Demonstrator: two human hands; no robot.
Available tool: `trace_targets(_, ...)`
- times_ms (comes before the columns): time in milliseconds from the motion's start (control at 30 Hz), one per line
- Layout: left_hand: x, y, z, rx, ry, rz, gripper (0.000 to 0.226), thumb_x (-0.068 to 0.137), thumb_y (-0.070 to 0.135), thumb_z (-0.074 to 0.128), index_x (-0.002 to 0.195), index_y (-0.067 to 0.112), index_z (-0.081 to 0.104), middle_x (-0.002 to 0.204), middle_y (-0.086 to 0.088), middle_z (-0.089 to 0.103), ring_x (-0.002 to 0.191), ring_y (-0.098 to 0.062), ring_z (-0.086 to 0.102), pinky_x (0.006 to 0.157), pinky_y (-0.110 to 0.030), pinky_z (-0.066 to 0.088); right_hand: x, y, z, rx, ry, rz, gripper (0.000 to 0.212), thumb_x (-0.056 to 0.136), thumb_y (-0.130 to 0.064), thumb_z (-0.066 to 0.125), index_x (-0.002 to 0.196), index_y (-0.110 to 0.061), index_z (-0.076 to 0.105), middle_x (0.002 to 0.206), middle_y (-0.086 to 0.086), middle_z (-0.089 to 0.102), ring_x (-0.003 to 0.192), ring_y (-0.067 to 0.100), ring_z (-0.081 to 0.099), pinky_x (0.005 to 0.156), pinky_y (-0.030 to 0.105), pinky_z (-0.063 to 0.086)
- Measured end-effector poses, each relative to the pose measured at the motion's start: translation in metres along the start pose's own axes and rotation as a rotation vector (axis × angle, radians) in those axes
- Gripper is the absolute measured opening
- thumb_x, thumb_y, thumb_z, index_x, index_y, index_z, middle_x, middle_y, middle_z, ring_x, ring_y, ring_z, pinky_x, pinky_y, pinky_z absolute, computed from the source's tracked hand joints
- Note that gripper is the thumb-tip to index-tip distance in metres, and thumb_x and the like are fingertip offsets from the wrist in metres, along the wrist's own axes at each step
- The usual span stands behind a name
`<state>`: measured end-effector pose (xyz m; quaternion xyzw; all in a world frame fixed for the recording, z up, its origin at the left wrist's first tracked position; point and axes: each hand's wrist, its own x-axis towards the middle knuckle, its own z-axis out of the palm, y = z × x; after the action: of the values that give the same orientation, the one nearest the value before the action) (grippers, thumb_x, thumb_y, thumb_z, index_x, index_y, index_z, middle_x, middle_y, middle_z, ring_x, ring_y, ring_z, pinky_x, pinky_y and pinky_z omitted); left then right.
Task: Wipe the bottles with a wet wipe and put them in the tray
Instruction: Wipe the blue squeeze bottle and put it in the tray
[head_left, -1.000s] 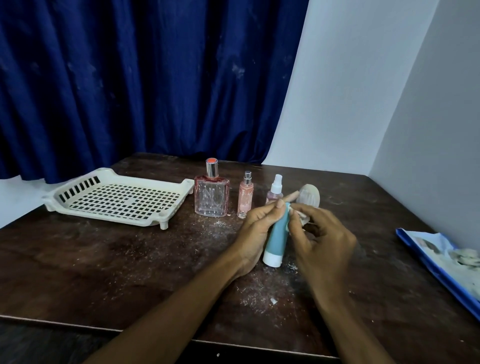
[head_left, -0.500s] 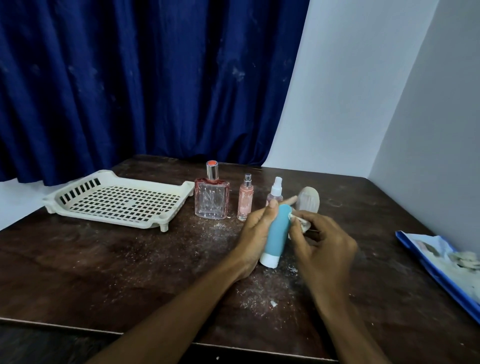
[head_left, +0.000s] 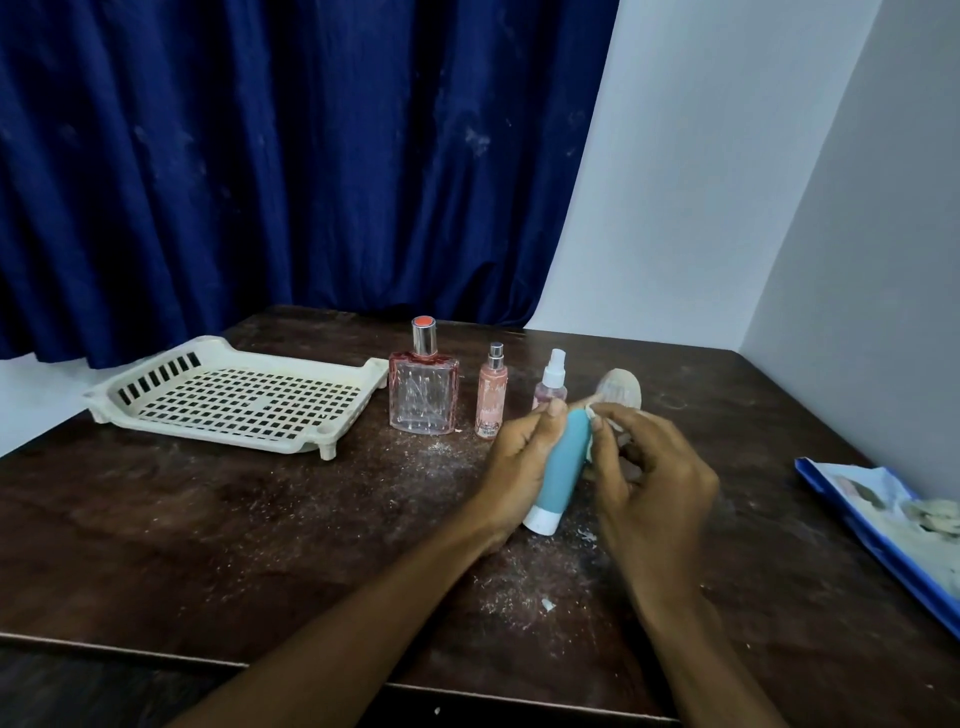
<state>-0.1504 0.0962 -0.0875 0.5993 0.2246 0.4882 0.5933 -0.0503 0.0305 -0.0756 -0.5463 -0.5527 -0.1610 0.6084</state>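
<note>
Our two arms are reaching out over the dark table (head_left: 182, 561), and white crumbs (head_left: 498, 597) are lying on the wood under them. Our left hand (head_left: 519, 467) is curling around a blue-green bottle (head_left: 563, 462) and holding it tilted, with the white cap pointing down; we cannot tell if the cap is touching the table. Our right hand (head_left: 654, 483) is just beside it, with its fingers pinching a small white wipe (head_left: 593, 414) and pressing it on the top end of the bottle. Far off to the right, a blue packet (head_left: 852, 509) is lying at the table's edge. Behind our hands, more bottles are standing in a row: a square glass bottle (head_left: 423, 400) with a silver and red top, a thin pink bottle (head_left: 491, 402), a little spray bottle (head_left: 551, 382), and a round white bottle (head_left: 621, 387) partly hiding behind our fingers. To the left of the square one, and almost touching it, a white tray (head_left: 130, 395) with many holes is sitting on the table. Behind it all, a dark blue curtain (head_left: 260, 156) is hanging next to a pale wall (head_left: 727, 182).
</note>
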Motion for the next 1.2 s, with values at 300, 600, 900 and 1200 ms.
trace_targets(300,0.000,-0.003,0.000,0.043,0.020,0.022,0.057,0.098,0.049,0.035,0.127,0.009,0.063,0.113,-0.031,0.065,0.096,-0.037,0.063,0.084,-0.046,0.049,0.002,0.001,0.001,0.043,-0.045,0.003,0.015,0.090,-0.004,0.068,0.102,-0.008,0.075,0.095,-0.001,0.071,0.080,0.004,0.066,0.074,0.002,0.044)
trace_targets(600,0.000,0.001,-0.002,0.052,0.136,0.089,0.047,0.108,0.027,0.030,0.115,0.003,0.069,0.108,0.000,0.075,0.101,-0.015,0.070,0.088,-0.026,0.055,-0.006,0.005,0.000,0.051,-0.121,-0.098,0.020,0.076,-0.001,0.079,0.094,-0.009,0.078,0.093,0.001,0.073,0.082,0.008,0.068,0.076,0.019,0.056)
trace_targets(900,0.002,0.013,-0.005,-0.140,0.328,0.091,0.051,0.107,0.033,0.029,0.087,0.004,0.066,0.072,-0.014,0.070,0.054,-0.020,0.066,0.052,-0.028,0.056,-0.015,0.001,-0.006,0.175,-0.438,-0.201,0.012,0.075,-0.016,0.069,0.084,-0.016,0.078,0.083,-0.008,0.071,0.077,-0.001,0.065,0.072,0.014,0.051)
trace_targets(1200,0.009,0.012,-0.017,-0.386,0.500,-0.096,0.049,0.104,0.048,0.037,0.093,0.013,0.070,0.071,-0.010,0.071,0.055,-0.020,0.063,0.053,-0.027,0.053,-0.016,0.001,-0.007,0.201,-0.447,-0.237,0.015,0.073,-0.007,0.076,0.087,-0.013,0.079,0.089,-0.005,0.072,0.083,-0.001,0.066,0.077,0.013,0.050)
